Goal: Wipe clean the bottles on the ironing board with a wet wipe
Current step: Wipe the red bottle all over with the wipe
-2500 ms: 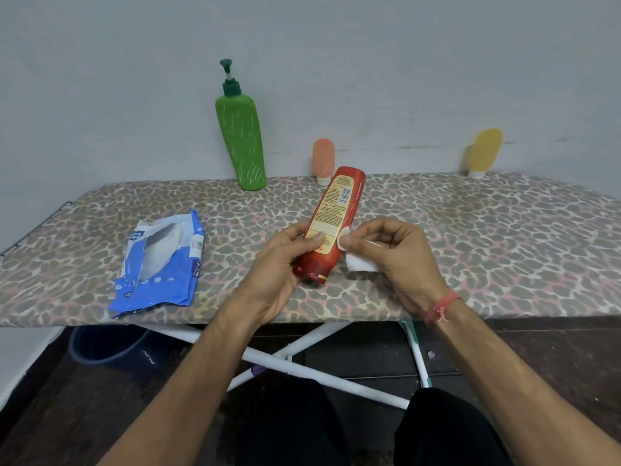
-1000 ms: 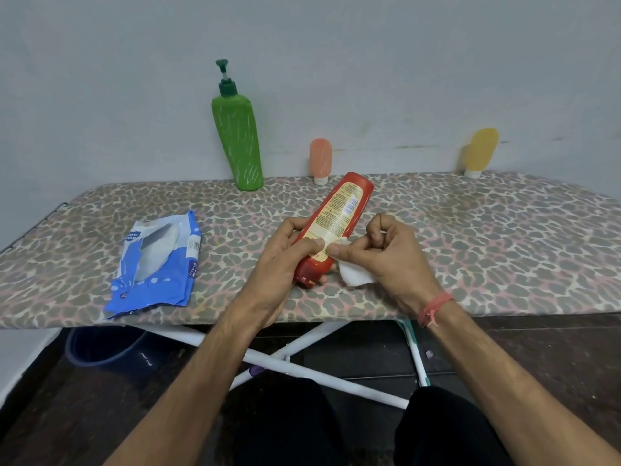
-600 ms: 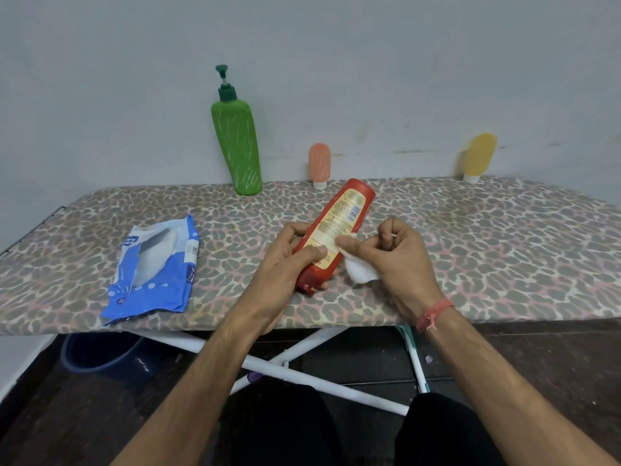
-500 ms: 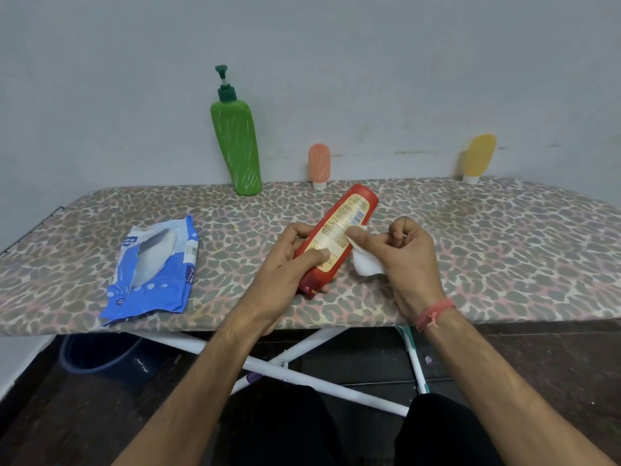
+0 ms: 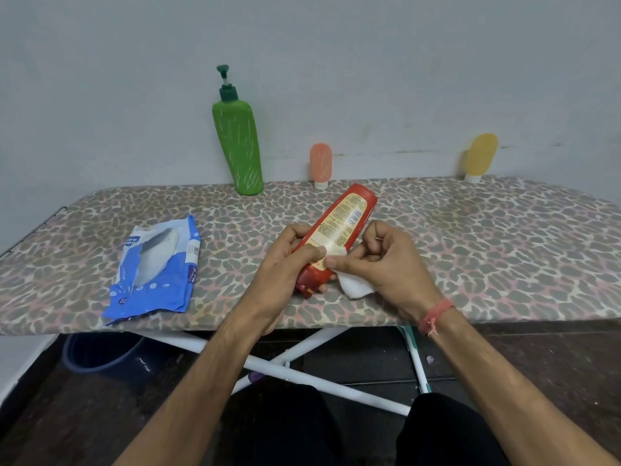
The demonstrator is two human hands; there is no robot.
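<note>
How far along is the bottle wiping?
In hand: left hand grips the red bottle while right hand presses the wet wipe on its label. Left: green pump bottle, pink tube and yellow tube stand untouched by the wall. Nothing visibly finished.

Items counted on the ironing board (image 5: 487,250): four bottles in total. One red bottle (image 5: 339,230), centre, near. One green pump bottle (image 5: 240,146), far, left of centre. One small pink bottle (image 5: 321,164), far centre. One small yellow bottle (image 5: 481,155), far right. One blue pack of wipes (image 5: 156,267), near left. One white wet wipe (image 5: 353,285), centre near. One dark bucket (image 5: 100,353), below the board, left.
</note>
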